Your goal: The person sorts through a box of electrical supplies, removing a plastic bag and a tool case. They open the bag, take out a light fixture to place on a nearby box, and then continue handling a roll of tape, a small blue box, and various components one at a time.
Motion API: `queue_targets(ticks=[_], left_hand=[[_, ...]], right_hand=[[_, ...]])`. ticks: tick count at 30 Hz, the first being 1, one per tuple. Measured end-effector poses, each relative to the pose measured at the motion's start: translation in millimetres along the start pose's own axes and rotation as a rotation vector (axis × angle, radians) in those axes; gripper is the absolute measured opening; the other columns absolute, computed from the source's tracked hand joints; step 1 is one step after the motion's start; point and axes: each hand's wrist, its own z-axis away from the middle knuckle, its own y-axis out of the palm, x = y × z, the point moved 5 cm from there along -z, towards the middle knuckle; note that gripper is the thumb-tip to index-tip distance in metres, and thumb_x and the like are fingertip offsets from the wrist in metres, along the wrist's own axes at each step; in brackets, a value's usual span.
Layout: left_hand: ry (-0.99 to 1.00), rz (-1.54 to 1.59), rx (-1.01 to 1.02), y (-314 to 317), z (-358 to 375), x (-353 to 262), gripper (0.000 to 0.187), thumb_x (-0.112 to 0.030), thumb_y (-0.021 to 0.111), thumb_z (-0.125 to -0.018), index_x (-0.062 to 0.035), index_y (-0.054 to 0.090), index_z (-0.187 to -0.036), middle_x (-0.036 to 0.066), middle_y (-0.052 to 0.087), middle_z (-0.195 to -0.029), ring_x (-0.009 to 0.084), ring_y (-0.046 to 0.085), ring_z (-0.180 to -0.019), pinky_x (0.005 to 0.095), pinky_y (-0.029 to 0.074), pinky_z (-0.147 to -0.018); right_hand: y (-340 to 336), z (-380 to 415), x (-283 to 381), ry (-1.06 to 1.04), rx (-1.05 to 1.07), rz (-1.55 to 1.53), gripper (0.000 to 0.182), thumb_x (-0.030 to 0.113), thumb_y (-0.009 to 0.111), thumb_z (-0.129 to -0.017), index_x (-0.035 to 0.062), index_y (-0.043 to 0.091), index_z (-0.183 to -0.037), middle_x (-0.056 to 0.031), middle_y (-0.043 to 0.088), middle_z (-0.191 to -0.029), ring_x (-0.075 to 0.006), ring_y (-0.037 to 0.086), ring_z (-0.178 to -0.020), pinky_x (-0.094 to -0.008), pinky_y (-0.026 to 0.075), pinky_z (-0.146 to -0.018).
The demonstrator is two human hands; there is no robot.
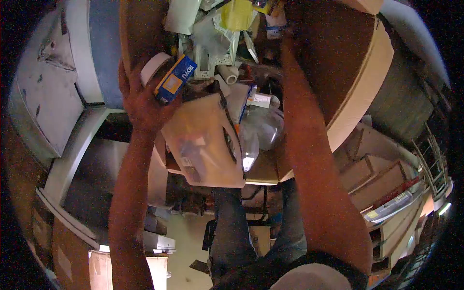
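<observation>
My left hand point(150, 108) is closed around a small blue-and-yellow box marked ROYU point(176, 79), near the left wall of a large cardboard carton point(355, 63). A white round piece point(155, 67) sits in the same grasp, beside the box. My right arm reaches deep into the carton's far right side, where my right hand point(288, 42) is dark and its fingers are lost in shadow. Close to it is a small white-and-blue packet point(275, 26). Below my left hand a translucent zippered pouch point(205, 145) leans over the near edge, with small items inside.
Inside the carton are white plastic frames point(212, 48), a yellow item point(237, 14), a short white pipe piece point(228, 75) and clear plastic packaging point(263, 128). Flattened cardboard point(382, 176) lies to the right. A grey-white cabinet-like surface point(50, 82) stands at the left.
</observation>
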Motion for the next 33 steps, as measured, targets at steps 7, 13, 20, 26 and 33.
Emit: queue_targets(ticks=[7,13,20,26,33], left_hand=[[-0.021,-0.007,0.018,3.3,4.5,2.1,0.054,-0.039,0.078,-0.066,-0.0205,0.071,-0.116,0.014,0.056,-0.131,0.0352,0.049,-0.127,0.0584,0.023,-0.118],[-0.015,-0.028,0.052,-0.1,0.6,1.1,0.052,-0.038,0.077,-0.067,-0.0225,0.072,-0.116,0.013,0.056,-0.131,0.0346,0.049,-0.127,0.0571,0.023,-0.119],[-0.056,-0.010,0.027,-0.8,1.2,3.3,0.052,-0.040,0.077,-0.068,-0.0251,0.072,-0.118,0.012,0.055,-0.130,0.0373,0.046,-0.128,0.0554,0.026,-0.117],[-0.064,-0.016,0.038,-3.3,0.1,1.9,0.052,-0.038,0.078,-0.068,-0.0244,0.072,-0.117,0.011,0.056,-0.129,0.0371,0.048,-0.126,0.0560,0.026,-0.117],[-0.054,0.000,0.036,-5.2,-1.8,-2.9,0.053,-0.034,0.081,-0.065,-0.0207,0.072,-0.116,0.011,0.056,-0.129,0.0333,0.053,-0.123,0.0566,0.026,-0.117]], right_hand=[[26.8,-41.5,-2.5,-0.185,0.122,0.385,0.057,0.042,0.064,-0.091,0.0092,0.054,-0.137,-0.0150,0.063,-0.127,-0.0327,0.062,-0.111,-0.0496,0.049,-0.097],[56.0,-49.3,-10.5,-0.219,0.252,0.553,0.056,0.040,0.064,-0.091,0.0083,0.054,-0.136,-0.0152,0.063,-0.126,-0.0330,0.062,-0.110,-0.0492,0.049,-0.096],[57.6,-54.9,-18.0,-0.211,0.305,0.558,0.054,0.039,0.064,-0.092,0.0074,0.055,-0.135,-0.0154,0.063,-0.125,-0.0333,0.062,-0.109,-0.0487,0.050,-0.095],[47.9,-45.8,-13.7,-0.199,0.317,0.520,0.053,0.038,0.064,-0.092,0.0065,0.055,-0.134,-0.0156,0.063,-0.125,-0.0336,0.062,-0.108,-0.0482,0.050,-0.094],[34.7,-27.5,-4.5,-0.209,0.225,0.428,0.051,0.036,0.064,-0.092,0.0056,0.056,-0.132,-0.0158,0.063,-0.124,-0.0339,0.062,-0.107,-0.0477,0.050,-0.094]])
